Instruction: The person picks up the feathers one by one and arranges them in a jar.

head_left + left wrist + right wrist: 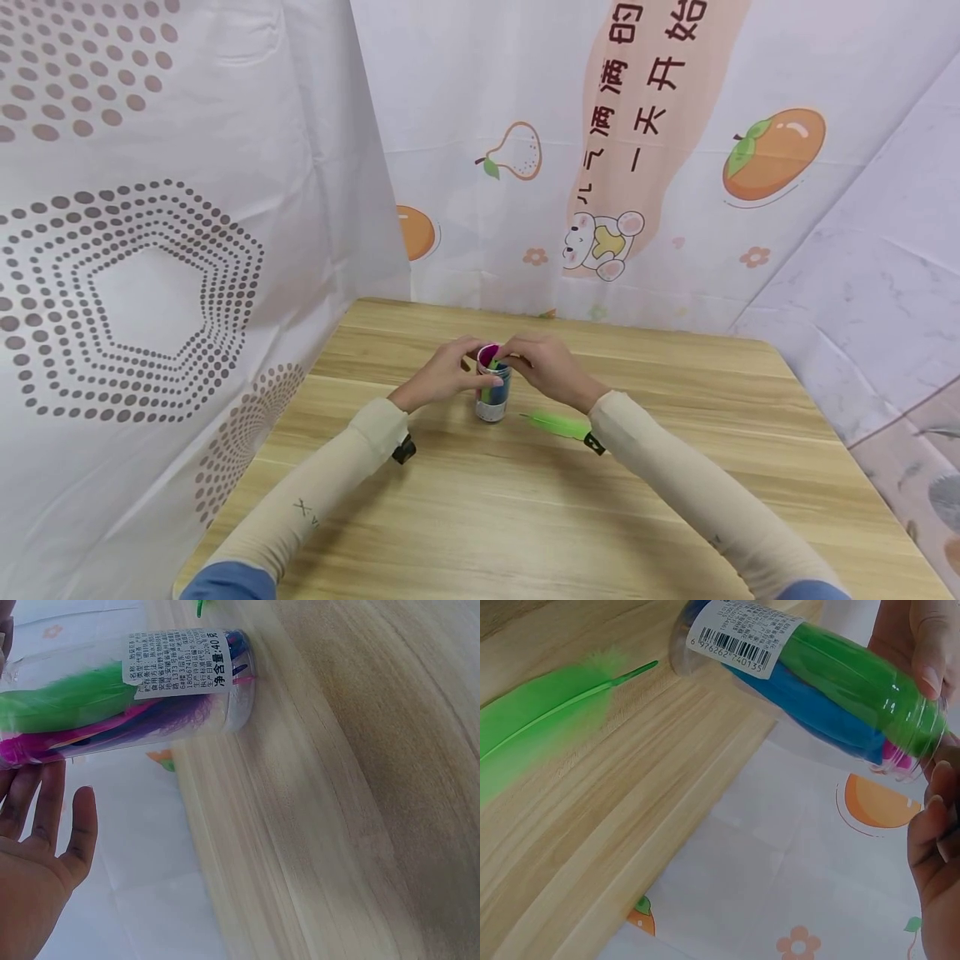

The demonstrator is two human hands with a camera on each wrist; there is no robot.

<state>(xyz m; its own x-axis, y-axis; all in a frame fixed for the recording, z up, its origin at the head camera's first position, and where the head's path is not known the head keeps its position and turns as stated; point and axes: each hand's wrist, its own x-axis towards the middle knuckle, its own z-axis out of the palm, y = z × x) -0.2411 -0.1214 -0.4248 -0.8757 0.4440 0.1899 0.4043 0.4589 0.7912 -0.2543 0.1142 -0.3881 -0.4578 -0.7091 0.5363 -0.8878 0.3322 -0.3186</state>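
A clear plastic jar (492, 408) with a white label stands upright on the wooden table, holding green, blue, purple and magenta feathers. My left hand (450, 367) grips its upper part, thumb at the near side; in the left wrist view that hand (45, 847) reaches past the jar (180, 724). Over the mouth, my right hand (551, 367) has its fingertips pinched at the top of a green feather (855, 675) inside. The right wrist view shows the right hand's curled fingers (930, 825) at the threaded rim. Another green feather (558, 425) lies on the table below the right wrist.
The wooden table (480, 517) reaches back to a printed cloth (465, 75) with fruit and lettering. A dotted cloth (150, 300) hangs along the left side. Black wrist devices show under the left cuff (403, 450) and the right cuff (594, 443).
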